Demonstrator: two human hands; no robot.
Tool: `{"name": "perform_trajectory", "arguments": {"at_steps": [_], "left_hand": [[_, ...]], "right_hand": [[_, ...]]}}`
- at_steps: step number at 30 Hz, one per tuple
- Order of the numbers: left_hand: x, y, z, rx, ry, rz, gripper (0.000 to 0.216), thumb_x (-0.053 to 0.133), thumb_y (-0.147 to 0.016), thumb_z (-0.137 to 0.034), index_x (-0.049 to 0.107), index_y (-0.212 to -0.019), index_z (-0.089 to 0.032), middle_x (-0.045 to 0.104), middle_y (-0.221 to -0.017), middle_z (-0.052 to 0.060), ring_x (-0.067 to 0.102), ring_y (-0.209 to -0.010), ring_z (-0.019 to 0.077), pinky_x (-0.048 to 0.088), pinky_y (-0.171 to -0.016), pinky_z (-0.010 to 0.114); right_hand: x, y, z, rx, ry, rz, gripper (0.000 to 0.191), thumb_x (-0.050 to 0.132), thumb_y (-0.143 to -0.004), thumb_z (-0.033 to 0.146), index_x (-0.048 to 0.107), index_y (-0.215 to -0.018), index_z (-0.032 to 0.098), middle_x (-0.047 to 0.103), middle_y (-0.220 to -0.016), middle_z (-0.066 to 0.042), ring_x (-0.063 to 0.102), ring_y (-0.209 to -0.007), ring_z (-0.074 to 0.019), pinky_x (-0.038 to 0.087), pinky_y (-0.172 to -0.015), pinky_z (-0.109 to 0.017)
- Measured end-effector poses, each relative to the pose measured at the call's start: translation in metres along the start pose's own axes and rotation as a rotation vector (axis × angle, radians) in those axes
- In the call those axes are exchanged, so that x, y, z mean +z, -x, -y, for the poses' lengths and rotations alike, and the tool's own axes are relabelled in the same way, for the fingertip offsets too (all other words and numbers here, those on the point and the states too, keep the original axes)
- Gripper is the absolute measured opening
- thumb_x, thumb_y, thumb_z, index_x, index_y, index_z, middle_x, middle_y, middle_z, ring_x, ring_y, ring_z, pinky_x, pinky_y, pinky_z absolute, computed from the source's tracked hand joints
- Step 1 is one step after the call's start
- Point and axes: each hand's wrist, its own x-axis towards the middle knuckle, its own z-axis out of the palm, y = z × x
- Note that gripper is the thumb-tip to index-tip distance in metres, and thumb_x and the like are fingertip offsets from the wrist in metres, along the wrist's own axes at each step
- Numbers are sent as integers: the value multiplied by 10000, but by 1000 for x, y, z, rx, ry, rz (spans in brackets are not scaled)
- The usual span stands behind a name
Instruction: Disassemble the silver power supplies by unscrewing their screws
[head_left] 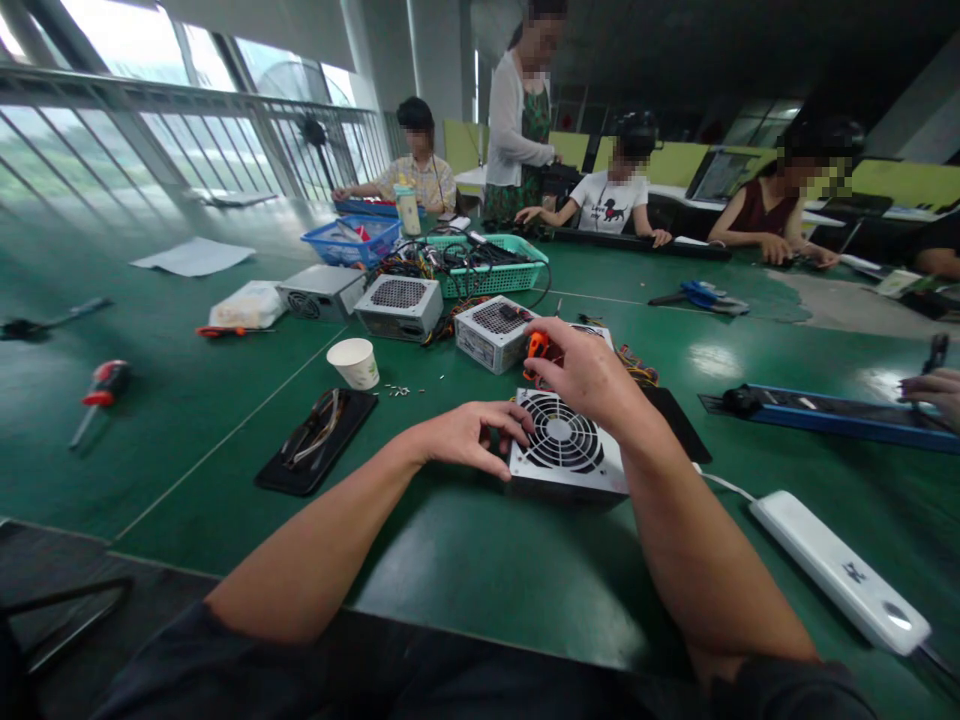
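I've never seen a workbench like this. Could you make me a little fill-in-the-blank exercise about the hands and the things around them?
1. The right hand holds a tool with an ____ handle.
2. The left hand is at the ____ side of the nearest power supply unit.
3. Close to what look like small screws is a white paper ____.
4. The basket heaped with cables is coloured ____.

Missing words: orange; left; cup; green.
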Motion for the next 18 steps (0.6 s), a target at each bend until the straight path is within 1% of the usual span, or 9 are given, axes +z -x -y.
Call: {"name": "perform_trajectory", "arguments": {"at_steps": [5, 8, 10, 11, 12, 13, 15, 16, 18], "left_hand": [[-1, 1, 1, 3, 25, 5, 502, 903, -681, -331, 760, -1149, -218, 612, -1338, 137, 646, -843, 133, 484, -625, 217], [-6, 3, 8, -22, 154, -21, 477, 906, -670, -312, 771, -1114, -200, 621, -1354, 161, 669, -850, 153, 508, -630, 230], [-13, 5, 14, -37, 240, -119, 447, 893, -676, -340, 772, -1076, -180, 609, -1386, 174, 686, -846, 166, 531, -639, 251], [-19, 6, 18, -48, 238, -211, 439, 873, -695, -368, 766, -1072, -170, 608, -1392, 175, 691, -837, 170, 534, -635, 257], [-25, 8, 22, -78, 181, -326, 431, 837, -733, -398, 755, -1085, -162, 621, -1376, 174, 694, -826, 173, 533, -623, 258], [-33, 10, 26, -139, 52, -456, 417, 784, -787, -421, 743, -1107, -157, 656, -1324, 165, 695, -812, 174, 532, -617, 260], [-49, 16, 35, -345, -376, -673, 373, 654, -899, -409, 724, -1158, -150, 737, -1123, 133, 697, -818, 189, 556, -675, 288], [-57, 19, 39, -458, -633, -739, 336, 610, -928, -381, 732, -1150, -160, 749, -1062, 111, 700, -859, 198, 571, -767, 312], [-68, 25, 48, -546, -819, -787, 295, 595, -923, -270, 741, -1146, -144, 731, -1122, 137, 680, -1032, 247, 526, -977, 377]], "right_hand": [[-1, 0, -3, -4, -15, -4, 370, 656, -879, 225, 640, -1249, 221, 748, -993, -71, 682, -817, -220, 497, -766, -350], [-2, -1, -6, 23, -42, -30, 388, 675, -863, 238, 641, -1249, 224, 746, -989, -66, 681, -813, -217, 508, -759, -348], [-5, -2, -8, 44, -57, -85, 404, 687, -855, 253, 640, -1256, 230, 744, -986, -59, 681, -811, -214, 516, -759, -351], [-7, -2, -9, 53, -65, -118, 414, 693, -852, 260, 640, -1261, 230, 742, -989, -57, 680, -806, -212, 519, -759, -353], [-10, -1, -9, 59, -76, -155, 423, 697, -849, 264, 639, -1266, 225, 740, -994, -58, 678, -798, -209, 523, -758, -355], [-14, -1, -10, 63, -91, -190, 431, 701, -845, 267, 639, -1270, 218, 738, -997, -59, 675, -787, -205, 527, -755, -356], [-24, 2, -10, 65, -116, -249, 444, 705, -843, 267, 634, -1278, 208, 736, -1000, -60, 670, -771, -199, 536, -752, -360], [-30, 4, -10, 62, -120, -279, 445, 708, -842, 267, 634, -1277, 207, 737, -994, -57, 667, -765, -198, 538, -748, -362], [-43, 9, -7, 55, -117, -330, 442, 715, -841, 274, 635, -1272, 217, 737, -972, -49, 663, -754, -198, 541, -732, -364]]}}
